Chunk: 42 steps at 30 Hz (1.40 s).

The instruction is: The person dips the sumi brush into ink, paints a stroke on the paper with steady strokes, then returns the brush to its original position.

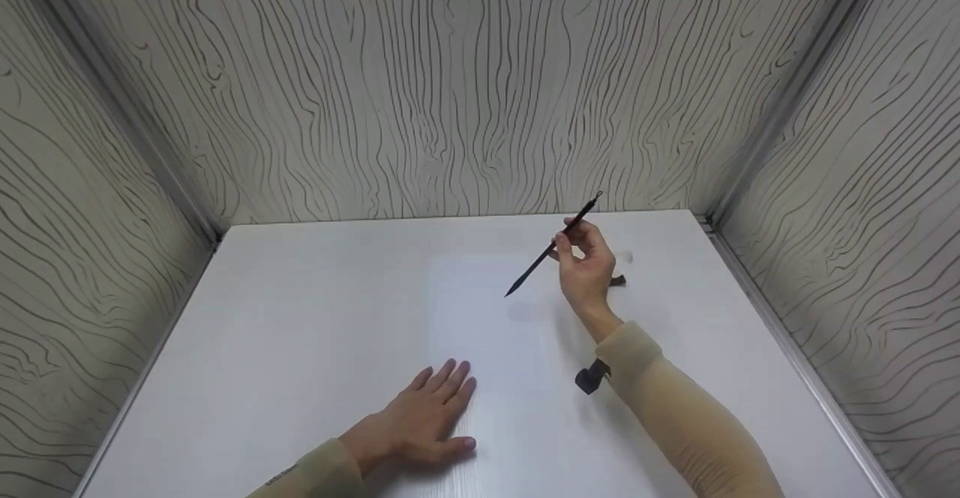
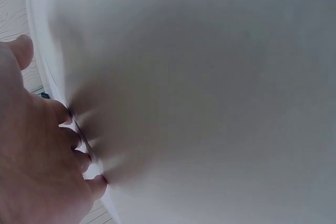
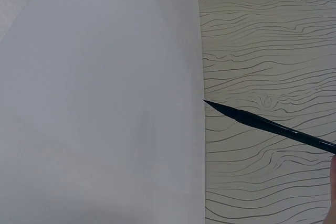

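My right hand [image 1: 586, 269] pinches a dark calligraphy brush [image 1: 551, 249] between thumb and fingers, above the sheet. The brush slants, its pointed black tip down and to the left, a small hanging loop at its upper end. Against the patterned wall, the brush [image 3: 262, 123] shows its tip and lower shaft in the right wrist view. A white sheet of paper [image 1: 480, 310] lies flat beneath. My left hand [image 1: 424, 419] rests palm down with straight fingers, its fingertips on the near part of the sheet. The left wrist view shows that hand [image 2: 42, 156] from the side.
Just behind my right wrist a small dark object [image 1: 618, 280] is partly hidden, beside a faint transparent item [image 1: 624, 256]; their kind cannot be told. The white table [image 1: 285, 318] is enclosed by wood-grain patterned panels [image 1: 450, 93] at the back and both sides.
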### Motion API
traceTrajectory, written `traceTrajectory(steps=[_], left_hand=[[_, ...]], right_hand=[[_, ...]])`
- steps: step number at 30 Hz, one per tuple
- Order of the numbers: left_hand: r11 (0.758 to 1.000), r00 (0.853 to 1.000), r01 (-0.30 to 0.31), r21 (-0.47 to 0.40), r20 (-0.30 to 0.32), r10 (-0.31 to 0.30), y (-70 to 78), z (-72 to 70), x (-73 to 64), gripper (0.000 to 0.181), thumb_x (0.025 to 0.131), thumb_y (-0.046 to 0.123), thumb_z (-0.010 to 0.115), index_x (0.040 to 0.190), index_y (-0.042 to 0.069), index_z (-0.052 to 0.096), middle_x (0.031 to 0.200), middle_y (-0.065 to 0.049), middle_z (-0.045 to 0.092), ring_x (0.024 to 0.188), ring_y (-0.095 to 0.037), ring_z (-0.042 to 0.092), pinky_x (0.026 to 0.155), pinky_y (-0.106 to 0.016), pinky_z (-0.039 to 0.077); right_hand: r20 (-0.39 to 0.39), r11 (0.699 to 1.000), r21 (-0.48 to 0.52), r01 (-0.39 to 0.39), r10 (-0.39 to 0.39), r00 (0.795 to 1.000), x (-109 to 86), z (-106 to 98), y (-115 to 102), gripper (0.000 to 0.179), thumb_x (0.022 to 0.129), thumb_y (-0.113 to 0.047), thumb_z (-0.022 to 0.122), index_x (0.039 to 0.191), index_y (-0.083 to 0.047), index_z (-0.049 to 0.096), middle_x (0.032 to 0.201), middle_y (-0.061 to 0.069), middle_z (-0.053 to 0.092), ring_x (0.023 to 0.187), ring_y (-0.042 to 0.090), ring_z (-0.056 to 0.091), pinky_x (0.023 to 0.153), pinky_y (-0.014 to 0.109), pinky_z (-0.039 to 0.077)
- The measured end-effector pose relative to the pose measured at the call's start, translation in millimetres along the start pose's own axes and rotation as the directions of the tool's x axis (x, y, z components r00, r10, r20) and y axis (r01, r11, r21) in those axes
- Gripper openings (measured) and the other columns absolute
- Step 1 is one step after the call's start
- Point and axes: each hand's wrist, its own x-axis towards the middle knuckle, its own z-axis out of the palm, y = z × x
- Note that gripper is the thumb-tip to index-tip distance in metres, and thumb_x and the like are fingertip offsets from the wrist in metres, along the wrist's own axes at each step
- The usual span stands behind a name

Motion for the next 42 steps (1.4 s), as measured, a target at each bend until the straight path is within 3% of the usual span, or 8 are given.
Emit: traceTrajectory(steps=[8, 14, 19, 27, 33, 39, 42], left_hand=[[1.000, 1.000, 0.023, -0.012, 0.012, -0.023, 0.5, 0.9, 0.5, 0.104, 0.104, 0.084, 0.034, 0.182, 0.016, 0.018, 0.193, -0.007, 0.007, 0.181, -0.034, 0.009, 0.143, -0.065, 0.017], [0.999, 0.999, 0.030, -0.013, 0.016, -0.030, 0.9, 2.1, 1.7, 0.104, 0.104, 0.084, 0.033, 0.182, 0.017, 0.018, 0.193, -0.006, 0.008, 0.181, -0.033, 0.010, 0.143, -0.065, 0.017], [0.999, 0.999, 0.040, -0.019, 0.022, -0.039, 2.0, 1.3, 1.8, 0.104, 0.103, 0.086, 0.032, 0.182, 0.019, 0.017, 0.193, -0.003, 0.007, 0.181, -0.032, 0.009, 0.144, -0.065, 0.016], [1.000, 1.000, 0.026, -0.016, 0.015, -0.026, 2.5, 0.0, 0.4, 0.102, 0.106, 0.083, 0.031, 0.182, 0.016, 0.019, 0.192, -0.007, 0.008, 0.180, -0.033, 0.010, 0.143, -0.064, 0.019], [0.999, 0.999, 0.036, -0.024, 0.016, -0.036, 0.7, 1.7, 2.5, 0.103, 0.105, 0.085, 0.031, 0.182, 0.018, 0.018, 0.192, -0.004, 0.007, 0.181, -0.031, 0.009, 0.143, -0.064, 0.018], [0.998, 0.998, 0.050, -0.033, 0.029, -0.049, -1.0, 2.9, 3.4, 0.104, 0.103, 0.088, 0.030, 0.182, 0.021, 0.017, 0.193, -0.002, 0.005, 0.181, -0.029, 0.007, 0.144, -0.064, 0.017], [0.998, 0.998, 0.056, -0.036, 0.032, -0.055, -0.6, 2.4, 3.1, 0.105, 0.103, 0.088, 0.030, 0.182, 0.022, 0.017, 0.193, -0.001, 0.005, 0.181, -0.029, 0.007, 0.144, -0.064, 0.017]], right_hand=[[0.010, 0.999, 0.023, -0.026, 0.026, 1.000, -7.9, 19, 1, 0.022, 0.106, 0.009, 0.068, 0.127, 0.013, 0.066, 0.112, 0.036, 0.068, 0.097, 0.009, 0.075, 0.087, 0.027, 0.069], [0.037, 0.999, 0.020, -0.026, 0.025, 0.999, -13.5, 32, 1, 0.023, 0.106, 0.008, 0.070, 0.128, 0.014, 0.065, 0.110, 0.029, 0.070, 0.097, 0.005, 0.074, 0.087, 0.029, 0.070], [0.051, 0.999, 0.035, -0.021, 0.019, 0.999, -19.0, 41, 4, 0.022, 0.105, 0.008, 0.071, 0.125, 0.013, 0.066, 0.108, 0.032, 0.070, 0.096, 0.006, 0.074, 0.086, 0.031, 0.070], [0.089, 1.000, 0.002, 0.010, -0.010, 0.996, -30.5, 55, 12, 0.019, 0.104, 0.007, 0.072, 0.123, 0.009, 0.069, 0.109, 0.030, 0.072, 0.098, 0.036, 0.079, 0.084, 0.031, 0.070], [0.099, 1.000, -0.010, 0.025, -0.024, 0.995, -35.2, 65, 18, 0.019, 0.104, 0.008, 0.072, 0.123, 0.009, 0.069, 0.109, 0.032, 0.072, 0.098, 0.038, 0.079, 0.084, 0.035, 0.071], [0.101, 0.999, -0.024, 0.024, -0.021, 0.995, -38.4, 73, 16, 0.017, 0.105, 0.006, 0.071, 0.122, 0.006, 0.069, 0.109, 0.024, 0.074, 0.100, 0.034, 0.079, 0.085, 0.036, 0.071], [0.107, 0.999, -0.026, 0.026, -0.024, 0.994, -38.8, 77, 17, 0.019, 0.105, 0.007, 0.071, 0.123, 0.009, 0.068, 0.110, 0.028, 0.073, 0.100, 0.036, 0.079, 0.085, 0.040, 0.071]])
